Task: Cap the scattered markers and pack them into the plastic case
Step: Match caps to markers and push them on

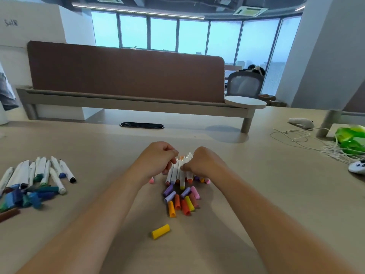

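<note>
On the table (256, 184), markers (174, 173) sit bunched; left hand (158, 158) and right hand (200, 161) grips both clasp them.

Single wide-angle head view, forward and down, close over the desk (276, 175), windows (193, 36) beyond.

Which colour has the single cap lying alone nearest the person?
The cap is yellow; head view.

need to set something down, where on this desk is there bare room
Bare desk lies beyond the left hand and right hand up to the black cable slot, and right of the right forearm before the white cords. Crowded: loose caps between the forearms, blue-green markers at left.
</note>
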`<state>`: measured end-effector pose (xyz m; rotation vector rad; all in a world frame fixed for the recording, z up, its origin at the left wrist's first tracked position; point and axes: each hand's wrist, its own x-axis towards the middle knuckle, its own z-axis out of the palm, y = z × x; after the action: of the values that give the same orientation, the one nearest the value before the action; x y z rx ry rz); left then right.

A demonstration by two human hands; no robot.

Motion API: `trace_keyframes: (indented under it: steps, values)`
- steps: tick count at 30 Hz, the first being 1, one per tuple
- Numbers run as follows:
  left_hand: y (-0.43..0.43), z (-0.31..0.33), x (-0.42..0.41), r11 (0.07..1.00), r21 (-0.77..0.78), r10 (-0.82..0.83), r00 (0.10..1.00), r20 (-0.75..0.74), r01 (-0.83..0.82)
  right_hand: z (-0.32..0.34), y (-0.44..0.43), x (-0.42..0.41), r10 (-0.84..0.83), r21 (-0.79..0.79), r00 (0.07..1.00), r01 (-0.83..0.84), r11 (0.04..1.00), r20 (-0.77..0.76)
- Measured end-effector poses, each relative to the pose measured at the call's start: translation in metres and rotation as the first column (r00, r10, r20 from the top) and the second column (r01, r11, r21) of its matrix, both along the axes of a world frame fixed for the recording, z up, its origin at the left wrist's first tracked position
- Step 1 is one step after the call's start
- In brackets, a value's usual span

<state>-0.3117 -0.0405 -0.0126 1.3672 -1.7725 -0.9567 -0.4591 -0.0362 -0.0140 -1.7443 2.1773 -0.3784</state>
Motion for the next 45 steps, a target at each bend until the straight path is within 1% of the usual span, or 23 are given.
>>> trace_keyframes:
  steps: [6,10,12,14,16,18,20,26,30,36,40,45]
  values:
    - [-0.002,0.002,0.004,0.999,-0.036,0.013,1.0,0.024,-0.012,0.002,-0.006,0.008,-0.006,0.077,0.998,0.011,0.997,-0.062]
    - [-0.002,0.002,0.005,0.998,-0.066,0.005,0.996,0.086,0.001,0.003,-0.008,0.007,0.007,0.069,0.999,-0.003,0.998,-0.053]
    - [-0.002,0.005,0.007,0.997,-0.077,-0.014,0.985,0.171,0.027,0.003,-0.007,0.007,0.016,0.063,0.999,-0.014,0.998,-0.034]
    - [0.002,0.01,0.009,0.99,-0.069,-0.092,0.937,0.337,0.122,0.004,-0.005,0.005,0.02,0.042,1.0,-0.02,0.999,0.008]
    - [0.007,0.017,0.013,0.968,-0.019,-0.211,0.852,0.479,0.251,0.006,0.0,0.003,0.016,0.006,0.998,-0.016,1.0,0.067]
    - [0.014,0.022,0.014,0.937,0.057,-0.314,0.764,0.564,0.344,0.008,0.006,0.001,0.006,-0.02,0.99,-0.004,1.0,0.14]
    - [0.018,0.025,0.011,0.92,0.112,-0.362,0.706,0.608,0.376,0.009,0.012,0.0,0.0,-0.024,0.977,0.005,1.0,0.214]
    - [0.033,0.022,0.007,0.895,0.15,-0.404,0.623,0.67,0.42,0.01,0.038,-0.001,-0.017,0.0,0.923,0.018,1.0,0.384]
    - [0.048,0.019,0.01,0.909,0.138,-0.365,0.589,0.721,0.394,0.012,0.056,-0.004,-0.011,-0.011,0.918,0.017,1.0,0.396]
    - [0.064,0.014,0.004,0.933,0.108,-0.303,0.59,0.748,0.342,0.012,0.07,-0.007,0.01,-0.013,0.895,-0.005,1.0,0.446]
    - [0.064,0.01,0.002,0.942,0.075,-0.269,0.599,0.754,0.328,0.01,0.07,-0.009,0.028,-0.028,0.894,-0.018,0.999,0.447]
    - [0.064,0.004,0.003,0.945,0.073,-0.259,0.597,0.76,0.318,0.006,0.066,-0.009,0.055,-0.043,0.887,-0.04,0.998,0.459]
